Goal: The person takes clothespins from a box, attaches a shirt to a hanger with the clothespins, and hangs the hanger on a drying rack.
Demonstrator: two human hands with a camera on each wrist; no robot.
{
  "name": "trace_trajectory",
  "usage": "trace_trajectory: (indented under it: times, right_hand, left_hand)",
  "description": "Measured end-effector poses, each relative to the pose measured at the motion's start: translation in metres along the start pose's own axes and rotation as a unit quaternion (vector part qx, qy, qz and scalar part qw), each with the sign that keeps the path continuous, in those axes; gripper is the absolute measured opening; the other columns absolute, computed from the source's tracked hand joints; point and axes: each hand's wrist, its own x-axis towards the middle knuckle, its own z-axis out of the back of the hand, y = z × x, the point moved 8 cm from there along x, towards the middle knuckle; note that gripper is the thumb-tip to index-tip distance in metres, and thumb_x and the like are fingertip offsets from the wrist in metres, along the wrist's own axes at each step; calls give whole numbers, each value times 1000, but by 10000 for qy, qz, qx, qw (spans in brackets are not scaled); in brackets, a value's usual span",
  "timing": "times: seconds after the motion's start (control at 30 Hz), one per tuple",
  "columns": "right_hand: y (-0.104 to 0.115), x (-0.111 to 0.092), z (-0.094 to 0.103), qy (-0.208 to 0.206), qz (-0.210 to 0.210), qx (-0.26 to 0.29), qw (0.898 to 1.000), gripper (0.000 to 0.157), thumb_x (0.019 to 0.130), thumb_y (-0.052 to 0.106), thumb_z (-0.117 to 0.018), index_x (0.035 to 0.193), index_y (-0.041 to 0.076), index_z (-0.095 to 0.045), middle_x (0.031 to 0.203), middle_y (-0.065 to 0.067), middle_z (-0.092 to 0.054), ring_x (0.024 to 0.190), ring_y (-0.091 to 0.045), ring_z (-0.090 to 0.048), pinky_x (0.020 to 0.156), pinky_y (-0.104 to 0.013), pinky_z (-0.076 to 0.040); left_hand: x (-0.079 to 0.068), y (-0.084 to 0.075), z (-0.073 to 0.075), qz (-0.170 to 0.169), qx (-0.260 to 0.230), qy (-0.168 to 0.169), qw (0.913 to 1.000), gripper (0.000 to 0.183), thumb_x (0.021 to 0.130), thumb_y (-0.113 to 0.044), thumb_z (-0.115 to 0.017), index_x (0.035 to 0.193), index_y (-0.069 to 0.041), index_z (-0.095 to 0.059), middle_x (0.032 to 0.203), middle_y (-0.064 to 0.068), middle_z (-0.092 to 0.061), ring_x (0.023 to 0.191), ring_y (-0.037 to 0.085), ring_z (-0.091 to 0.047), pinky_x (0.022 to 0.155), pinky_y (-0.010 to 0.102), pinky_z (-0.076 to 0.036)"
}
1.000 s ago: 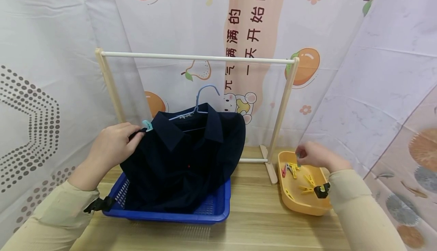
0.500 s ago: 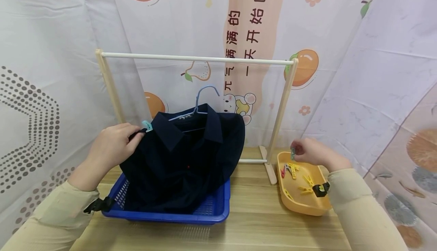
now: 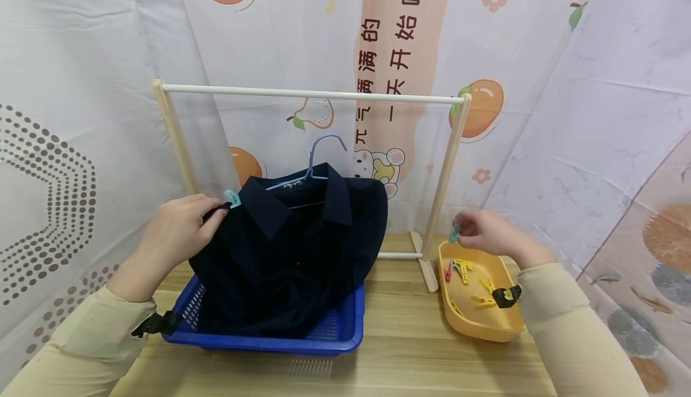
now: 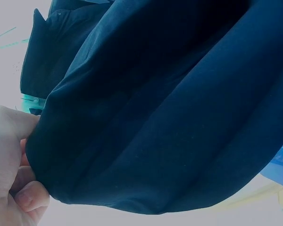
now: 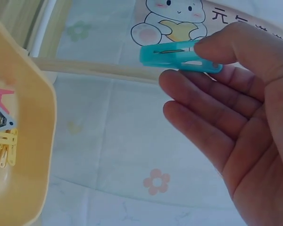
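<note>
A dark navy collared shirt (image 3: 291, 253) sits on a light blue hanger (image 3: 312, 157), its lower part inside a blue basket (image 3: 270, 344). My left hand (image 3: 180, 229) pinches the shirt's shoulder at the left, beside a teal clothespin (image 3: 233, 198) clipped there. The left wrist view shows thumb and fingers gripping the dark cloth (image 4: 132, 127). Over at the right, my right hand (image 3: 491, 235) holds another teal clothespin (image 5: 179, 56) between thumb and fingers, above the back edge of a yellow-orange tub (image 3: 450, 325).
Inside the tub lie several yellow clothespins (image 3: 484, 301), a red one (image 3: 448, 271) and a grey one. Behind the basket stands a rack with a white top bar (image 3: 313, 92) and wooden posts (image 3: 447, 175). Printed curtains (image 3: 302, 25) hang at the back and sides.
My right hand has moved left and slightly up with the teal clothespin, from over the tub's inside to its back-left edge. My left hand and the shirt stay put.
</note>
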Motion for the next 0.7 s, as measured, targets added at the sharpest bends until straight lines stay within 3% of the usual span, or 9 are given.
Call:
trace_trajectory:
  times: [0.27, 0.7]
  right_hand:
    - [10, 1, 11, -350, 127, -171, 9992, 27, 87, 3, -75, 111, -5, -67, 92, -2, -72, 84, -18, -70, 73, -35, -58]
    - [25, 4, 28, -761, 331, -144, 9964, 22, 87, 1, -75, 108, 0, -68, 92, -1, -73, 86, -19, -71, 76, -39, -59]
  left_hand:
    - [1, -1, 4, -72, -18, -98, 9999, 13, 85, -6, -76, 97, -1, -77, 89, 13, -74, 73, 33, -69, 62, 54, -55]
    - [2, -4, 9, -97, -42, -197, 9997, 13, 85, -4, -76, 97, 1, -76, 90, 15, -74, 77, 34, -70, 62, 52, -56]
